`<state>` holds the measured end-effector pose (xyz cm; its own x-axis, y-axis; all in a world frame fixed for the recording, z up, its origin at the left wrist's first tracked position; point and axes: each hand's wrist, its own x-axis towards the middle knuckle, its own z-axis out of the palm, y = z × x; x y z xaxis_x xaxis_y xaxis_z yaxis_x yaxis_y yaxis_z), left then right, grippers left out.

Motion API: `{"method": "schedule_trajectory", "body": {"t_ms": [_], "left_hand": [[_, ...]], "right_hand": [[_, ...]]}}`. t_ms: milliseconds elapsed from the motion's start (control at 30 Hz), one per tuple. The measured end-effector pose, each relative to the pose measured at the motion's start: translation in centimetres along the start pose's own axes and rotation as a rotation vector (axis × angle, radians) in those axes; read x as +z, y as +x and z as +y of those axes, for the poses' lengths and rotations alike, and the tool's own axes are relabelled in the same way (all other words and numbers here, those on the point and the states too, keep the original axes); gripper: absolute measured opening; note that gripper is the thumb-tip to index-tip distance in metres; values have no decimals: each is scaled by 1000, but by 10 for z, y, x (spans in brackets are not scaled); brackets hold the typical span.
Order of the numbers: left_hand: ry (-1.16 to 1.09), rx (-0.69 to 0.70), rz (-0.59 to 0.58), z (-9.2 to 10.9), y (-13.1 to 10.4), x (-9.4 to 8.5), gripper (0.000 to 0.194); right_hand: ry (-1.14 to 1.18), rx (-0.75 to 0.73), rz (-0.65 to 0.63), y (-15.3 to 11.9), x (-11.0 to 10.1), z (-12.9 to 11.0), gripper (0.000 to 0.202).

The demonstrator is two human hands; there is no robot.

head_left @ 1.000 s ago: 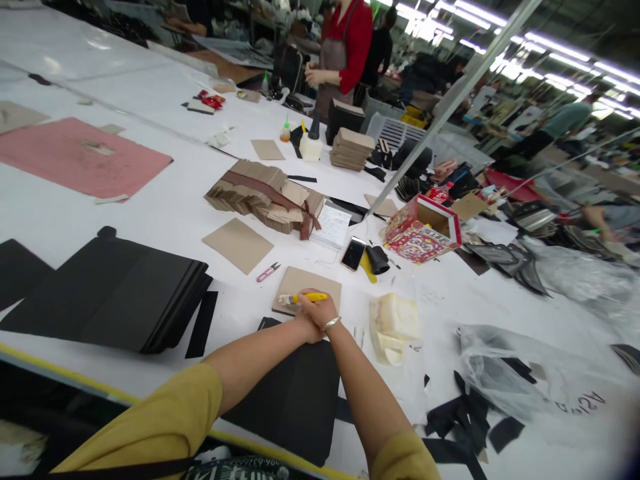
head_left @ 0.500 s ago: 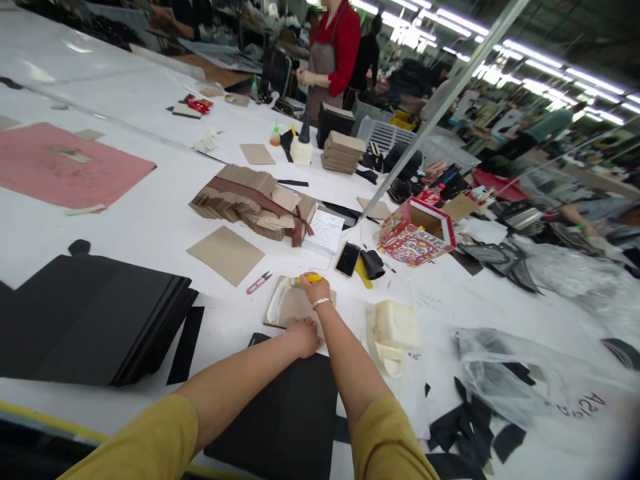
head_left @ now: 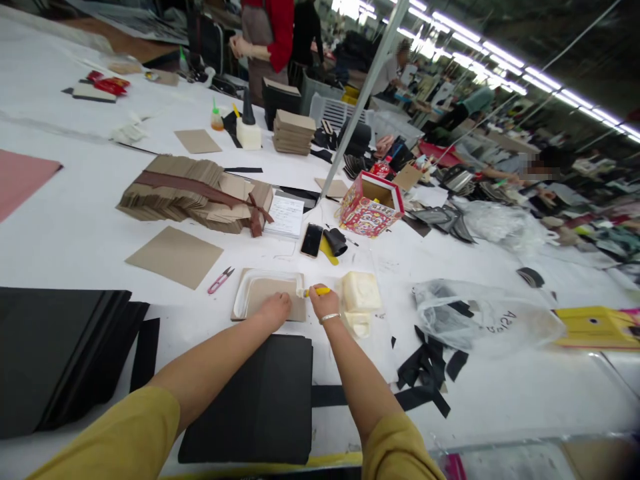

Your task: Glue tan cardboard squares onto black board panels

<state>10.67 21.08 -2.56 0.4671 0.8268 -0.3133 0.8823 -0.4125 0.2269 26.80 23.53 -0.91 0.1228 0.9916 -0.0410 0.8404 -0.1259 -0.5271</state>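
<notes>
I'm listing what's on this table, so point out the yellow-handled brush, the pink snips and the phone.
Yellow-handled brush (head_left: 324,291), head view: handle's end.
Pink snips (head_left: 219,281), head view: pink handles.
Phone (head_left: 312,241), head view: dark screen.

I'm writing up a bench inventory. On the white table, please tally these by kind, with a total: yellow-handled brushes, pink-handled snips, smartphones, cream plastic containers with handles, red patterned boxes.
Yellow-handled brush, in the right hand: 1
Pink-handled snips: 1
Smartphone: 1
Cream plastic container: 1
Red patterned box: 1
Total: 5
</notes>
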Motion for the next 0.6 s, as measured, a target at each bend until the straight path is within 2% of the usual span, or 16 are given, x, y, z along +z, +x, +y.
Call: {"method": "schedule_trajectory", "body": {"t_ms": [133, 233, 367, 500, 600], "left_hand": [[28, 47, 3, -5, 0, 1, 35], [39, 80, -17, -8, 3, -1, 45], [54, 82, -31, -9, 2, -7, 45], [72, 72, -22, -6, -2, -15, 46], [91, 73, -12, -7, -2, -18, 44]], "right_hand": [[80, -51, -23, -51, -7, 16, 22], [137, -39, -18, -72, -15, 26, 25], [179, -18, 79, -78, -34, 25, 27], [203, -158, 165, -76, -56, 32, 28], [161, -320, 254, -75, -63, 45, 30]]}}
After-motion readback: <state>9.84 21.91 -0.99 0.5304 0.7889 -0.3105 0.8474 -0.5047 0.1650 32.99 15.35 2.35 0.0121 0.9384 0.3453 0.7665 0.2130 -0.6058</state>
